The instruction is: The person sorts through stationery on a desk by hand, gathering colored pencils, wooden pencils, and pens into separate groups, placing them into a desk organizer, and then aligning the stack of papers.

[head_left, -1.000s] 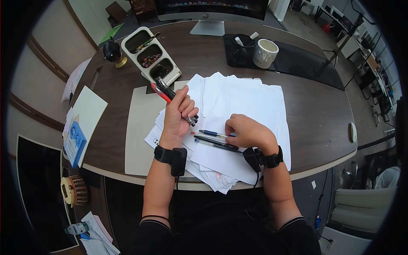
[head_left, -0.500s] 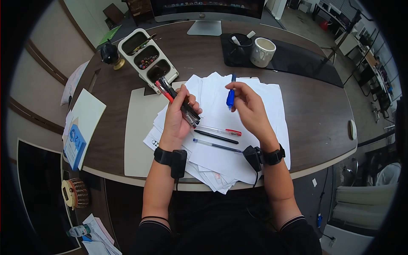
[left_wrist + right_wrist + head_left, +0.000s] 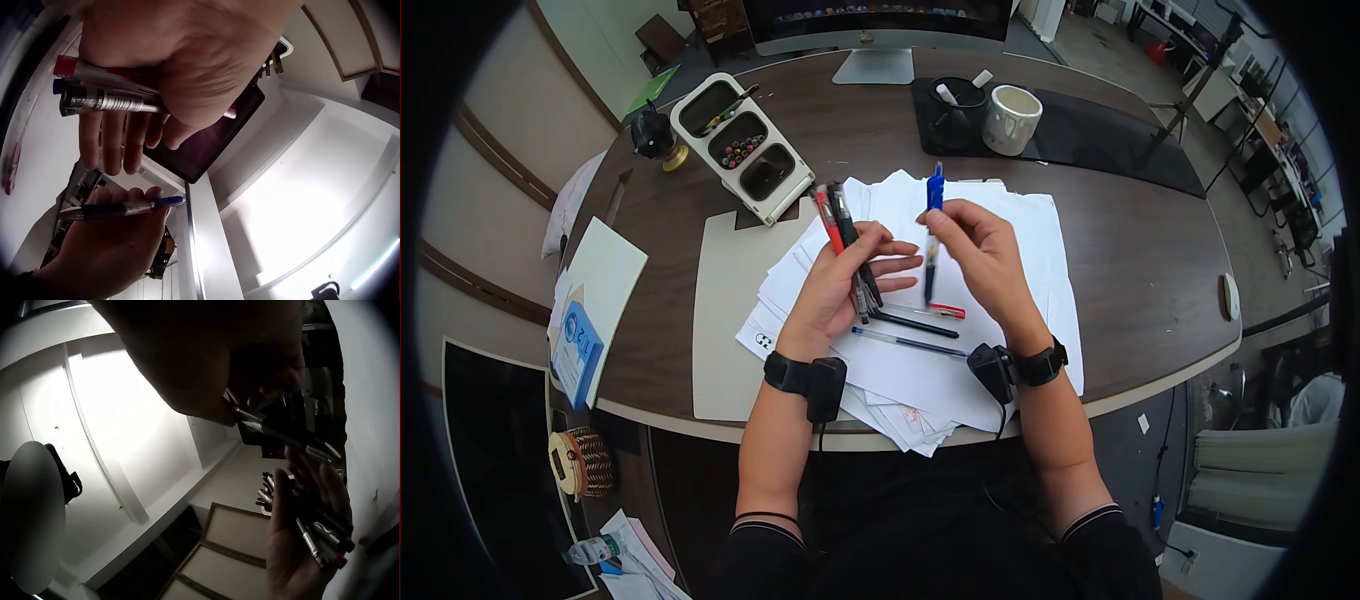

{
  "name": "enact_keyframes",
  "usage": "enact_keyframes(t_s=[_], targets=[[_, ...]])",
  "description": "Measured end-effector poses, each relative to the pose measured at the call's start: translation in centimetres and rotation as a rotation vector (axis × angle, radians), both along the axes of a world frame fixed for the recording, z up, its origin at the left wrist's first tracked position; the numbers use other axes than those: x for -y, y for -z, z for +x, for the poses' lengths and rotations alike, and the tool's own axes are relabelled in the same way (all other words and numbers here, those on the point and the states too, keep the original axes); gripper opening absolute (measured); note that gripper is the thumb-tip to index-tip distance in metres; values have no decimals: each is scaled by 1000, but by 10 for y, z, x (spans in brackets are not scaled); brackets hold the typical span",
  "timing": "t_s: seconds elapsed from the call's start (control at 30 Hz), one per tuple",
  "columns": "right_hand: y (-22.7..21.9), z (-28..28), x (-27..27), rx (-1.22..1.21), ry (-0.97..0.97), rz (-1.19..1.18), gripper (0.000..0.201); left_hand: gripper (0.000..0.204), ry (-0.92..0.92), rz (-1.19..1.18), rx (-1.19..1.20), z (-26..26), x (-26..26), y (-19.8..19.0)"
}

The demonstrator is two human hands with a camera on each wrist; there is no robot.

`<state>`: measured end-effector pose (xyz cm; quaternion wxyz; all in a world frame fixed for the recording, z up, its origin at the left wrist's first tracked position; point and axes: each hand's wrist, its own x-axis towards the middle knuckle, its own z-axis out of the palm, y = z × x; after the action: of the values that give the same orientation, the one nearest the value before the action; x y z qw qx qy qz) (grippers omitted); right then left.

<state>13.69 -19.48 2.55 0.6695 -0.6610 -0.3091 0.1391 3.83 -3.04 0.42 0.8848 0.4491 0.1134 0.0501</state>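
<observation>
Several pens, red and black among them (image 3: pixel 847 228), lie in my left hand (image 3: pixel 828 290), held under the thumb while its other fingers extend to the right. In the left wrist view the ends of these pens (image 3: pixel 115 97) stick out beside the palm. My right hand (image 3: pixel 988 252) pinches a blue click pen (image 3: pixel 935 192) upright, close to the left fingertips. On the white papers (image 3: pixel 1000 350) below lie a clear pen with a red cap (image 3: pixel 947 312), a black pen (image 3: pixel 915 325) and a clear pen with dark ink (image 3: pixel 910 342).
A white organizer (image 3: pixel 785 205) with pencils in one compartment stands at the back left. Behind the papers are a mug (image 3: pixel 1012 120) and a black mesh cup (image 3: pixel 953 125) on a dark mat (image 3: pixel 1090 160). A monitor stand (image 3: pixel 873 67) is at the far edge.
My right hand has picked the blue click pen off the papers and turned it, blue end up. The left hand's fingers have uncurled, and its pens have shifted slightly right.
</observation>
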Motion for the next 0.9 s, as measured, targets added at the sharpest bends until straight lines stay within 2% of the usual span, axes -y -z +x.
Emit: enact_keyframes(t_s=[0.23,0.3,0.4,0.57,0.7,0.77,0.87,0.9], targets=[[4,-2,-3,-106,-173,-199,24,41,235,130,-65,-1,11,-3],[7,-1,-4,6,-160,-211,29,43,298,180,-71,-2,11,0],[13,-1,-5,143,-172,-183,34,41,290,163,-23,-2,11,5],[12,-7,-8,349,-196,-117,33,32,250,150,19,-6,8,3],[8,-8,-9,343,-163,-38,30,23,146,282,83,-7,10,-1],[-6,-7,-2,276,-80,-81,26,21,79,195,161,-2,2,7],[-3,2,9,405,-107,-414,19,26,-74,108,231,0,-3,8],[1,4,11,267,-173,-565,16,29,-99,74,256,1,-8,10]])
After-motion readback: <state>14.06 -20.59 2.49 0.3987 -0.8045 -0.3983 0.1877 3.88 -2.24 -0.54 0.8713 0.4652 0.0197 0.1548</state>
